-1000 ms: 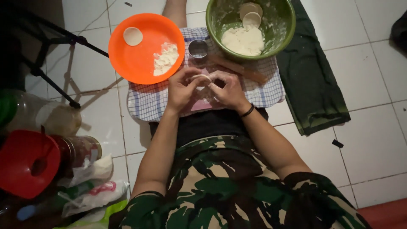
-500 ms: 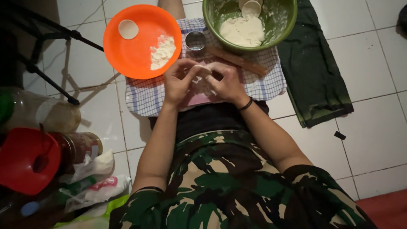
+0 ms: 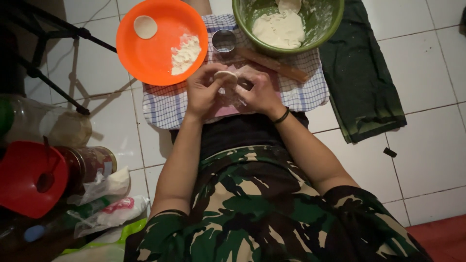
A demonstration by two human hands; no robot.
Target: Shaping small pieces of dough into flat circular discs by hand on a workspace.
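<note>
over the white tiled floor point(image 3: 427, 145), your left hand point(image 3: 204, 92) and right hand point(image 3: 259, 92) pinch a pale round dough disc point(image 3: 225, 75), lying flat, its long axis left-right.

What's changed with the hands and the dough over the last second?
Little changed. Both hands, the left hand and the right hand, keep working the small piece of dough between their fingertips over the checked cloth; it now shows at the left fingertips. The orange plate, green bowl, metal ring cutter and rolling pin stayed put.
</note>
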